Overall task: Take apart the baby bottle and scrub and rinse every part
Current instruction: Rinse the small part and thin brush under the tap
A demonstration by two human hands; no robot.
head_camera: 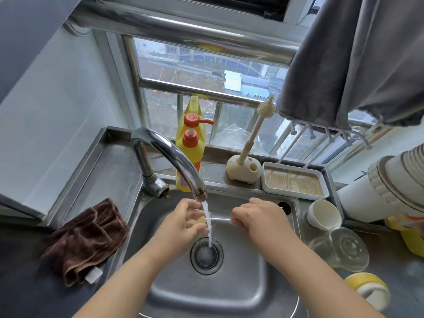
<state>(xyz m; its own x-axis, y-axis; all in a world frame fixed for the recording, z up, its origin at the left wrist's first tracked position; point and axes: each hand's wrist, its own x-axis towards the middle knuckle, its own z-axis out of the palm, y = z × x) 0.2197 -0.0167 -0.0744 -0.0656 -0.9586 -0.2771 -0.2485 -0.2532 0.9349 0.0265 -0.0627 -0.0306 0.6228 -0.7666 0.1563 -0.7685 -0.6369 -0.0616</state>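
While water runs from the curved chrome tap (169, 157) over the steel sink (241, 283), scrubbing: left hand (181, 226) pinching a small yellowish part (202, 220), perhaps the teat; right hand (257, 218) gripping a thin white brush (220, 219). Next: rinse, then the clear bottle (339, 249) at the right rim. Brush tip hidden.

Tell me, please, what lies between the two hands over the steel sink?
In the head view, the thin white straw brush spans from the right hand to the left hand, crossing the running tap water.

home kitchen | steel sink (241, 292) | faucet (169, 157) | dish soap (191, 143)
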